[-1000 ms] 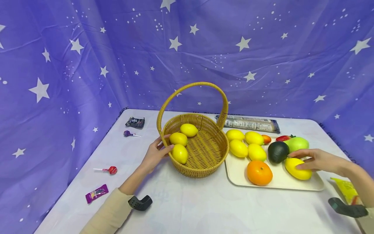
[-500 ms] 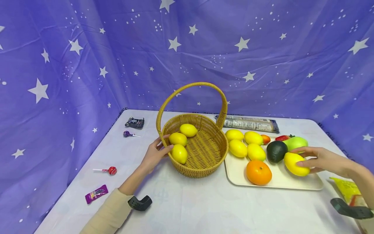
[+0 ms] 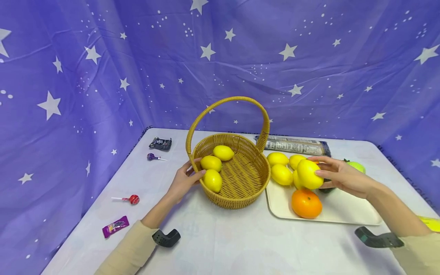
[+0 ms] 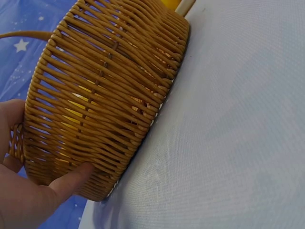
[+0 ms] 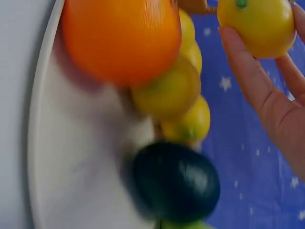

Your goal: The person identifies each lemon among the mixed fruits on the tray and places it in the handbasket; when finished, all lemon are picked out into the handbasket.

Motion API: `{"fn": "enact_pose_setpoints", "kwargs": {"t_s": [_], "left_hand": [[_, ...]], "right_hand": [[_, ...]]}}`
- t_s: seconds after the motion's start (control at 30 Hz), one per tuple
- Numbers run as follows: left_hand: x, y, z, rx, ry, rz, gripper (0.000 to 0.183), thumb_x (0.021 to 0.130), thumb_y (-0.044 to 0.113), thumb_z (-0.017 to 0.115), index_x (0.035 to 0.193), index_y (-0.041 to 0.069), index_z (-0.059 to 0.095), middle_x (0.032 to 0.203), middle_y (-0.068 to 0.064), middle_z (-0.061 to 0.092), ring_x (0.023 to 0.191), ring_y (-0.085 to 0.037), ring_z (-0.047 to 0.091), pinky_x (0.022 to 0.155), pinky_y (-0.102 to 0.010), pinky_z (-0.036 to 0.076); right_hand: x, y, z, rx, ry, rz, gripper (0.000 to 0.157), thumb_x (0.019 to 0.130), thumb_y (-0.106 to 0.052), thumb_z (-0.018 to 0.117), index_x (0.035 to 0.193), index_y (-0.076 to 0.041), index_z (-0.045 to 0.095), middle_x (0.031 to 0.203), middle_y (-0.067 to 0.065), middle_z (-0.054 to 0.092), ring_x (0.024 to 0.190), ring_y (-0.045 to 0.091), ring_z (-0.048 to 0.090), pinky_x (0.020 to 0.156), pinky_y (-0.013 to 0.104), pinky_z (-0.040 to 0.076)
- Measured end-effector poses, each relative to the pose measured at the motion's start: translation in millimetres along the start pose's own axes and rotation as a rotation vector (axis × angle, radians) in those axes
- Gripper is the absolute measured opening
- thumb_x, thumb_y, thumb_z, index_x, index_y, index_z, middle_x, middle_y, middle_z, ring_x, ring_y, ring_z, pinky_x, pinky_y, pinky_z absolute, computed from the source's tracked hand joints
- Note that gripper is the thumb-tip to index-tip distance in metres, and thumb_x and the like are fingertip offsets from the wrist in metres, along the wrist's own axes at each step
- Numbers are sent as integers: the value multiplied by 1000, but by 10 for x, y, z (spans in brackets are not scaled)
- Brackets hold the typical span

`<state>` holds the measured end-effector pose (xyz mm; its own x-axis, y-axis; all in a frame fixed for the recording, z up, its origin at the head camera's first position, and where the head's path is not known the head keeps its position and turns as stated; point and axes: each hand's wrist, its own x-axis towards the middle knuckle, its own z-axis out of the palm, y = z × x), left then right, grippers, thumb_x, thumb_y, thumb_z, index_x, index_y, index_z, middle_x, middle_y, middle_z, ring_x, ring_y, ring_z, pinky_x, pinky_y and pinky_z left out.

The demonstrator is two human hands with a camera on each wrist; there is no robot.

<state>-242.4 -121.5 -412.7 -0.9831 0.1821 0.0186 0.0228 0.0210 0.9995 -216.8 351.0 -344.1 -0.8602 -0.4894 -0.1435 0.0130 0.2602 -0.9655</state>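
A woven basket (image 3: 237,200) with a tall hoop handle stands mid-table, with three lemons (image 3: 212,181) along its left side. My left hand (image 3: 183,181) grips its left rim at the handle's foot; in the left wrist view the thumb (image 4: 71,183) lies along the outer weave. Raised over the cream tray (image 3: 357,214), my right hand (image 3: 347,177) pinches a lemon (image 3: 308,174) between thumb and fingers. Below it, an orange (image 3: 306,204) and several more lemons (image 3: 281,175) lie on the tray. A dark avocado (image 5: 176,181) shows in the right wrist view, mostly hidden by the hand in the head view.
Behind the tray lies a long clear-and-dark packet (image 3: 297,146). At the left are a black wrapped packet (image 3: 160,144), a purple lollipop (image 3: 154,157), a red lollipop (image 3: 132,199) and a purple wrapped sweet (image 3: 115,226). A yellow packet (image 3: 429,223) sits at the right edge.
My right hand has lifted the lemon off the tray's right side and carried it left, over the other lemons and the orange. The left hand has stayed on the basket.
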Motion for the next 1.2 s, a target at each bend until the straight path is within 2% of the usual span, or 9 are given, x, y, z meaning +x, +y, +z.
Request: {"fn": "enact_pose_setpoints", "kwargs": {"t_s": [0.1, 0.17, 0.27, 0.4, 0.57, 0.73, 0.87, 1.03, 1.2], "left_hand": [[-1, -1, 0, -5, 2, 2, 54, 95, 9, 63, 144, 3, 41, 151, -22, 31, 134, -37, 38, 91, -38, 54], [-2, -1, 3, -5, 0, 7, 54, 95, 9, 63, 144, 3, 41, 151, -22, 31, 134, -37, 38, 91, -38, 54], [-2, 3, 12, -7, -2, 11, 54, 95, 9, 63, 144, 2, 41, 151, -21, 31, 134, -37, 38, 90, -38, 55], [1, 10, 19, -7, 1, 19, 54, 94, 9, 63, 143, 3, 41, 151, -20, 31, 135, -37, 37, 90, -38, 55], [2, 24, 28, -1, -3, 19, 55, 94, 9, 64, 144, 3, 41, 153, -19, 29, 136, -36, 35, 91, -38, 54], [-2, 22, 27, 3, -4, 15, 56, 94, 10, 63, 145, 3, 40, 152, -20, 30, 136, -37, 35, 91, -38, 54], [-4, 8, 20, -2, -3, 11, 57, 95, 10, 63, 145, 3, 39, 152, -21, 30, 136, -37, 34, 91, -37, 54], [-5, -6, 12, -7, 5, 5, 57, 94, 10, 63, 146, 3, 39, 153, -20, 29, 137, -37, 32, 93, -37, 53], [-5, -9, 16, -8, 11, 6, 56, 95, 10, 63, 145, 3, 39, 153, -18, 29, 137, -36, 32, 93, -38, 53]], "right_hand": [[203, -108, 201, 19, -15, -1, 45, 102, -10, 49, 144, -19, 40, 151, 10, 28, 123, 11, 46, 93, 46, 52], [339, -190, 335, 29, -28, -3, 44, 101, -11, 52, 143, -18, 41, 152, 19, 22, 124, 16, 44, 93, 48, 52], [539, -283, 526, 52, -73, -19, 44, 99, -11, 55, 142, -15, 43, 145, 24, 31, 116, 25, 52, 92, 51, 52], [773, -371, 764, 60, -143, -19, 49, 97, -12, 59, 143, -9, 42, 136, 18, 44, 106, 28, 60, 91, 49, 53], [990, -434, 1029, -37, -208, -23, 55, 95, -17, 63, 145, -8, 41, 142, 16, 43, 115, 28, 54, 92, 44, 53], [1164, -438, 1260, -131, -279, -28, 54, 93, -22, 67, 142, -11, 47, 139, 15, 47, 122, 31, 49, 92, 42, 53], [1294, -401, 1415, -247, -343, -34, 52, 92, -25, 69, 139, -11, 51, 140, 10, 48, 129, 32, 44, 100, 44, 48], [1413, -382, 1574, -389, -368, -43, 49, 90, -28, 71, 136, -17, 57, 139, 1, 52, 130, 29, 43, 106, 47, 40], [1484, -355, 1676, -407, -368, -52, 47, 89, -24, 72, 133, -14, 59, 137, 2, 54, 129, 28, 45, 107, 46, 39]]}}
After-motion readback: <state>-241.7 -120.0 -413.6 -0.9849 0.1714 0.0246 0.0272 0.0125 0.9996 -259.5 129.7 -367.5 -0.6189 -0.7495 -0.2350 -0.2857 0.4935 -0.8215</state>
